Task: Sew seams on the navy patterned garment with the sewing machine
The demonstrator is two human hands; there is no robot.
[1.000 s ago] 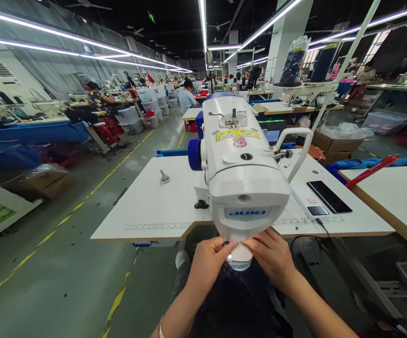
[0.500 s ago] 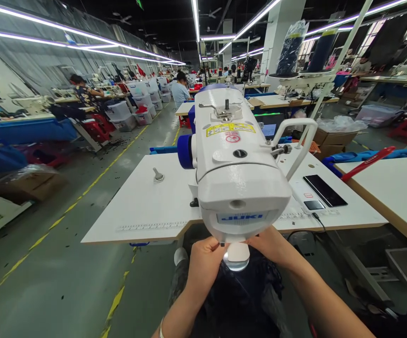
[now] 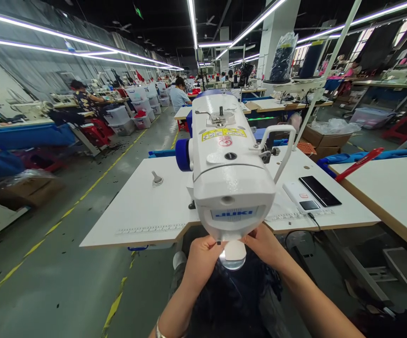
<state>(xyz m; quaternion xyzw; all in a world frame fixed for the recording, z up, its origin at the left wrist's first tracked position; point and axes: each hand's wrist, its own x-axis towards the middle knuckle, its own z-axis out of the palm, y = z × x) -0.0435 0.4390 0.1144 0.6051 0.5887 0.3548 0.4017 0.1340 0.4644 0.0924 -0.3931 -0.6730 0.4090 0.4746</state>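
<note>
A white JUKI sewing machine [image 3: 230, 183] stands right in front of me, its head hiding the needle area. Under its front end, my left hand [image 3: 203, 258] is closed in a pinch, thumb against fingers. My right hand [image 3: 262, 244] pinches at the opposite side, its fingertips partly behind the machine. Between them is a white lamp-like part [image 3: 234, 253] with a clear disc below it. Dark navy fabric [image 3: 235, 295] hangs below my hands and over my lap; its upper edge runs up to my fingertips, where the grip is mostly hidden.
On the white tabletop [image 3: 129, 202] lie a grey tool [image 3: 157, 178], a printed ruler [image 3: 150, 228], a black phone [image 3: 319, 191] and a white device with a cable [image 3: 301, 197]. Thread cones [image 3: 311, 58] stand at right, behind a pole. Another table holds a red-handled object [image 3: 360, 164]. Co-workers sit farther off.
The view has shifted slightly, so the machine and table appear a little further left. Both hands keep their pinch beneath the machine head, with little visible movement.
</note>
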